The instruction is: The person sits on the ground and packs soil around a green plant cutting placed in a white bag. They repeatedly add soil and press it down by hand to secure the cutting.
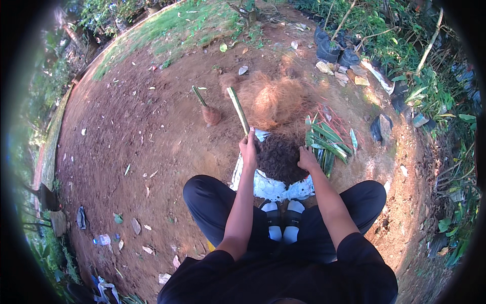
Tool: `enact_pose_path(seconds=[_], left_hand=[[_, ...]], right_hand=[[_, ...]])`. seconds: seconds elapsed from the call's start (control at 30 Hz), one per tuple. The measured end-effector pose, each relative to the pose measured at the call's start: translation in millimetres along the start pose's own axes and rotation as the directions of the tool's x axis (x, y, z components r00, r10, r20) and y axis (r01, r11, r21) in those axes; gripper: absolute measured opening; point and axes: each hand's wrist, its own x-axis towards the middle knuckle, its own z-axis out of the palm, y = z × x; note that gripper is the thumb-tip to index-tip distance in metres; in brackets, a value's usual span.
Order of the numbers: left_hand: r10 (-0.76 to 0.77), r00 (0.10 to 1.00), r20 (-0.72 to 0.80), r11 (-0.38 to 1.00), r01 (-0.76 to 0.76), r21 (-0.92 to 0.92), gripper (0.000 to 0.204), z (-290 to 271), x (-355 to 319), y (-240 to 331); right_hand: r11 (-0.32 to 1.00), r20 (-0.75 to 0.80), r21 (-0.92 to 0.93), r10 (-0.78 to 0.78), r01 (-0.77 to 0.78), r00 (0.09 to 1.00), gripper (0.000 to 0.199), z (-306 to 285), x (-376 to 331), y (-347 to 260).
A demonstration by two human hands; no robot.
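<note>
A long green leaf piece [238, 110] is rising out of the left hand [248, 151], which is closing snugly around its lower end. Its long axis is running forward from the fist and leaning slightly left, so its free tip is pointing away from the person. The dark soil mound [278, 154] is lying just right of that fist, between the two hands, while the leaf piece is sitting much nearer the left one. The right hand [307, 159] is resting at the mound's right edge with its fingers bending inward; whether it is gripping anything, I cannot tell.

Beneath the soil, a white sheet [268, 187] is showing along the near side. Loose green leaves [329, 139] are lying just beyond the right hand, with red strands [330, 120] beside them. A brown fibre heap [268, 101] is spreading beyond the mound, and a brown ball [211, 116] bearing a green stalk [198, 95] is sitting farther left on the bare ground [167, 137].
</note>
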Motion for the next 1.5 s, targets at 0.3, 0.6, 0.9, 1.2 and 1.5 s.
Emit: enact_pose_path(seconds=[0.3,0.6,0.9,1.2,1.5], left_hand=[[-0.075,0.997,0.014,0.997,0.075,0.013,0.038,1,5,-15],[0.036,0.996,-0.080,0.944,-0.007,0.329,0.042,4,4,-22],[0.081,0.996,0.035,0.839,-0.087,0.538,0.044,13,-11,-20],[-0.024,0.984,0.179,0.750,-0.101,0.653,0.048,18,-26,-24],[-0.021,0.984,0.178,0.774,-0.097,0.626,0.034,26,-21,-41]], right_hand=[[0.996,-0.076,0.079,0.045,-0.039,0.996,0.071,8,-10,11],[0.963,-0.103,0.267,-0.005,0.032,0.995,0.067,-22,-18,6],[0.809,-0.167,0.569,-0.060,0.146,0.984,0.061,-59,-27,-15],[0.178,-0.079,0.980,-0.071,0.091,0.994,0.040,-50,-46,-39],[0.076,-0.038,0.996,-0.113,0.047,0.993,0.047,-48,-44,-42]])
